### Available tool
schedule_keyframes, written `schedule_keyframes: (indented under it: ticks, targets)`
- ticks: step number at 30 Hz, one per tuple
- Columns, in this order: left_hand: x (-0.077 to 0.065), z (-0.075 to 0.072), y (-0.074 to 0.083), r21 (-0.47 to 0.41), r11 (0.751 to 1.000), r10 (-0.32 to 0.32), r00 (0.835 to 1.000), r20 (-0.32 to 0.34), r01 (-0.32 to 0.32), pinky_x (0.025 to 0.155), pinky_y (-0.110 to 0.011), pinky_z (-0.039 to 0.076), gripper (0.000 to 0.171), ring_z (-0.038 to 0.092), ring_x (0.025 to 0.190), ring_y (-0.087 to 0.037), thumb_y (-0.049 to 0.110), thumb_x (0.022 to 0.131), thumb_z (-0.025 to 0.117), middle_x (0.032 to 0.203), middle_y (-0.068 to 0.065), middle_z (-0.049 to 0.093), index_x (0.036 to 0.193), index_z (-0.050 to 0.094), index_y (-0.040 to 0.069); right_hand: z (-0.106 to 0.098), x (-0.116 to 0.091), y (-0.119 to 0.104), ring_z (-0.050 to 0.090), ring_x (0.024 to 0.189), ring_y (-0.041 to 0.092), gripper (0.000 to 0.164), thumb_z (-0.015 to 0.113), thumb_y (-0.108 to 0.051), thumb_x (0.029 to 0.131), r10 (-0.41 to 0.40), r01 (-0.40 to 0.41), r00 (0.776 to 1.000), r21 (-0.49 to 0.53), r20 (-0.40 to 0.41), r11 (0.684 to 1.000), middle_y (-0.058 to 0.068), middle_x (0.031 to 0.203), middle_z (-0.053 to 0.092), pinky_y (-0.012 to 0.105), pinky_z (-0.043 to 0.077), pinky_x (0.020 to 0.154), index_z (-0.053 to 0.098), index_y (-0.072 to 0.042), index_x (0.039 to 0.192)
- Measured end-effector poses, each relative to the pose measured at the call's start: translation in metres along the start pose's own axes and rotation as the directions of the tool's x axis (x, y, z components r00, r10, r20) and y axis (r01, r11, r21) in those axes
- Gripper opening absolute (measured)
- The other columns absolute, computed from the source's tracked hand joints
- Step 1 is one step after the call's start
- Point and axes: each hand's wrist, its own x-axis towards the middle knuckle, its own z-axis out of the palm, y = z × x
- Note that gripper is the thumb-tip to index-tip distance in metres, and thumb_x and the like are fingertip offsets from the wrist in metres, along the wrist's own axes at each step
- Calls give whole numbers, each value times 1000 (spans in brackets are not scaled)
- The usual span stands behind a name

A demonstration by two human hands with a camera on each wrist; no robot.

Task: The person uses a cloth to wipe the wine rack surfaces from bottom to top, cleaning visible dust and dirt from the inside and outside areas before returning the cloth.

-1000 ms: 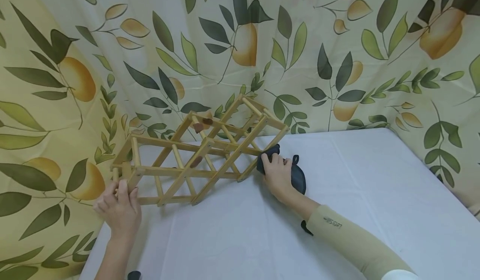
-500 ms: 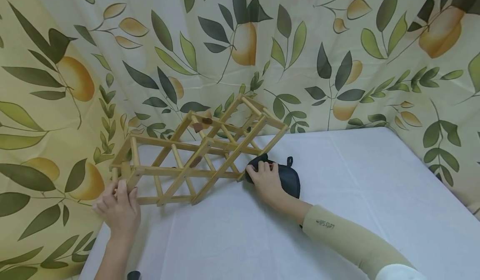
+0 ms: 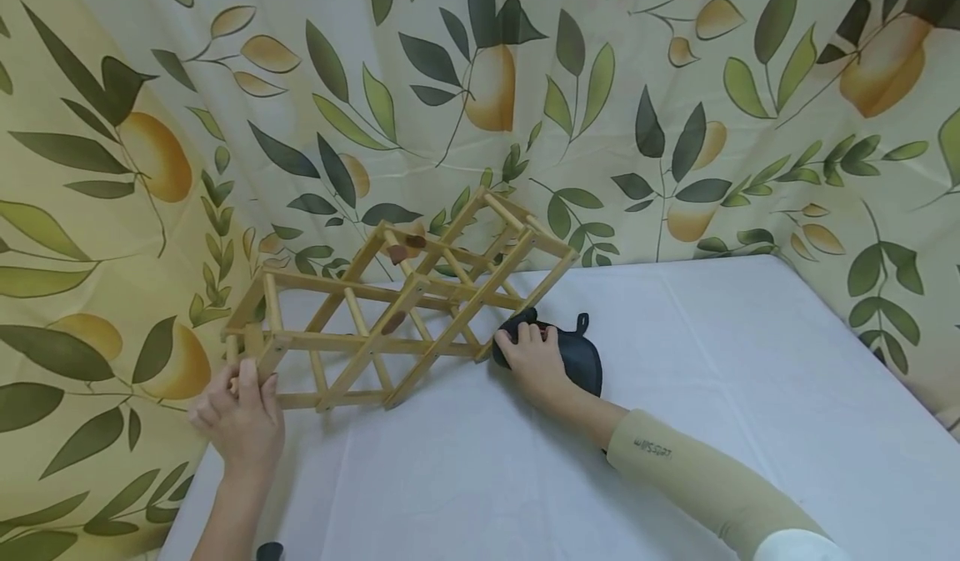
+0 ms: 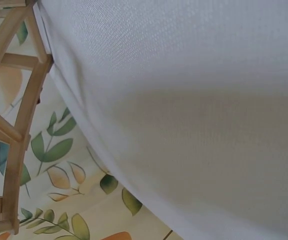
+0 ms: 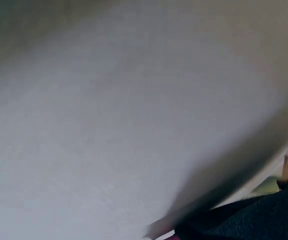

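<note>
Rack, one, its end held by the left grip's curled fingers; one black pouch, pinched by the right grip just beside it. Bench stretches rightward from there to its edge.

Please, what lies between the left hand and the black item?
The rack spans that stretch, with the left hand at one end and the black item by the other; the head view shows it.
</note>
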Motion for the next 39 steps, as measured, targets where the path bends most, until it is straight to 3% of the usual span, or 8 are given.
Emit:
schedule_keyframes:
  ticks: [5, 13, 16, 19, 24, 27, 33, 39]
  targets:
    - [-2, -1, 0, -11, 1000, -16, 1000, 18, 16, 70, -52, 18, 41, 28, 85, -36, 45, 95, 30, 100, -18, 37, 102, 43, 7, 2, -1, -3, 49, 77, 30, 24, 62, -10, 84, -21, 21, 998, -7, 63, 1000, 16, 85, 48, 46, 36, 69, 43, -11, 99]
    - [-2, 1, 3, -19, 1000, -23, 1000, 4, 23, 71, -52, 17, 41, 26, 85, -36, 45, 95, 30, 99, -18, 37, 103, 43, 7, -5, 6, 21, 47, 81, 34, 35, 67, -5, 75, 159, -155, 986, 90, -40, 984, 20, 88, 48, 48, 33, 68, 43, -8, 99]
    - [-3, 1, 3, -24, 999, -21, 1000, 5, 22, 72, -52, 16, 41, 26, 85, -36, 45, 95, 31, 99, -17, 36, 103, 44, 7, -5, 7, 26, 47, 81, 35, 35, 67, -3, 75, 183, -173, 980, 113, -83, 978, 20, 88, 49, 49, 33, 68, 45, -8, 101]
    - [-3, 1, 3, -23, 1000, -21, 1000, 1, 21, 71, -52, 17, 42, 26, 84, -36, 45, 95, 31, 98, -17, 36, 102, 44, 6, -2, 6, 21, 49, 81, 35, 33, 67, -4, 75, 126, -118, 989, 101, -80, 988, 20, 87, 49, 48, 35, 68, 46, -8, 100]
    - [-1, 1, 5, -17, 1000, -24, 1000, -17, 23, 71, -52, 17, 43, 26, 84, -36, 46, 95, 30, 97, -17, 36, 101, 44, 6, 2, 1, 7, 50, 80, 32, 29, 65, -10, 78, -64, 63, 998, 40, 11, 997, 17, 86, 49, 46, 38, 69, 44, -10, 98]
    - [0, 0, 6, -17, 1000, -22, 1000, -16, 22, 70, -51, 16, 42, 25, 83, -36, 46, 95, 30, 97, -18, 36, 100, 44, 6, 1, 0, 3, 50, 81, 31, 29, 65, -11, 80, -94, 93, 994, 17, 61, 995, 16, 87, 49, 47, 38, 71, 43, -12, 98]
    - [1, 0, 8, -15, 1000, -14, 1000, -27, 13, 67, -52, 14, 43, 24, 80, -36, 45, 96, 30, 95, -18, 35, 100, 45, 5, -5, 5, 16, 49, 92, 35, 37, 68, -12, 79, 62, -69, 990, 51, 123, 996, 19, 96, 48, 50, 35, 76, 44, -12, 107]
    - [0, 1, 5, -23, 1000, -21, 1000, -19, 21, 67, -51, 16, 43, 25, 80, -36, 46, 95, 30, 96, -18, 36, 100, 44, 6, -20, 6, 32, 48, 89, 35, 46, 74, -11, 71, 159, -166, 985, 152, 62, 974, 20, 96, 50, 51, 33, 76, 45, -9, 106]
